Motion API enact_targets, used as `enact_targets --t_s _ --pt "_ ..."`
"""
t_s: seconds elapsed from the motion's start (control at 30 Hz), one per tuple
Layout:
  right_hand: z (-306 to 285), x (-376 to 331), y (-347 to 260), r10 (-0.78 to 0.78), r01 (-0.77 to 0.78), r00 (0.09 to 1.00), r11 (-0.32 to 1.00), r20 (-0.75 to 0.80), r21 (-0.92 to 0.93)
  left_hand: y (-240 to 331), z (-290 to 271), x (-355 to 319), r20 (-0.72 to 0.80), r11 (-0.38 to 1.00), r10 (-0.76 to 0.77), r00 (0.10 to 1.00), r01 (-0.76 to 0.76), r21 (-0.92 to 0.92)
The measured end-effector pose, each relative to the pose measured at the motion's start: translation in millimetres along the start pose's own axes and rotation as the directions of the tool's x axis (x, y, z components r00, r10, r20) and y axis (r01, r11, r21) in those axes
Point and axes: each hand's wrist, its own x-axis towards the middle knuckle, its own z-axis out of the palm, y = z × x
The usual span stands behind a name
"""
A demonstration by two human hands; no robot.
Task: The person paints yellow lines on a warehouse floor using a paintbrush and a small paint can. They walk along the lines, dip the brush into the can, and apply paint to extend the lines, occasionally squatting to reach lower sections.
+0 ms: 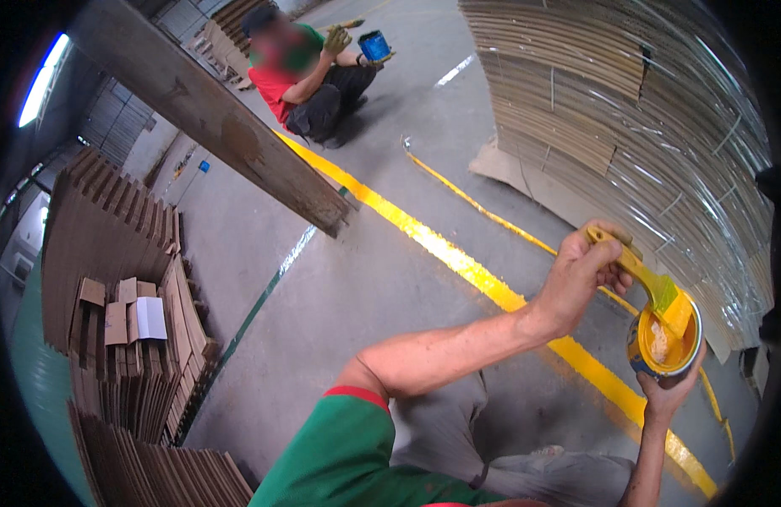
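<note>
My left hand [578, 272] is closed around the handle of a paintbrush [659, 287], whose bristles are coated in yellow paint. The bristles are tipped down into the mouth of a paint can [635, 348]. My right hand [671, 395] grips this can from below and the side, tilting its opening toward me. Yellow paint covers the can's inside, with a paler patch showing in it. Below my hands, a broad yellow painted line [458, 262] runs diagonally across the grey floor. It looks wet and shiny in places.
A co-worker [310, 76] squats near the line's far end, holding a blue can [374, 46] and a brush. A steel post [230, 127] stands left of the line. Wrapped cardboard stacks [568, 93] rise at right; more cardboard [111, 228] lies left. A thin yellow strip [492, 218] runs alongside.
</note>
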Motion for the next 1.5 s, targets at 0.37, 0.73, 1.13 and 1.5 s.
enact_targets --t_s 0.37,0.73,1.13,1.5 --pt "2.4 -1.6 2.3 -0.012 0.014 1.0 0.986 -0.016 0.166 5.6 3.3 -2.5 0.012 1.0 0.006 1.0 -0.006 0.025" --pt "2.8 -2.0 0.6 0.012 -0.011 1.0 0.991 -0.004 0.137 4.3 2.1 -1.2 0.028 0.999 0.019 0.999 -0.019 0.029" --pt "2.4 -1.4 0.5 -0.007 0.007 1.0 0.993 0.001 0.119 4.3 2.5 -1.0 0.018 0.999 0.014 1.0 -0.014 0.033" --pt "0.9 -1.3 0.7 0.004 -0.003 1.0 0.997 -0.017 0.083 3.1 2.3 -1.0 0.011 0.999 -0.001 1.0 0.001 0.034"
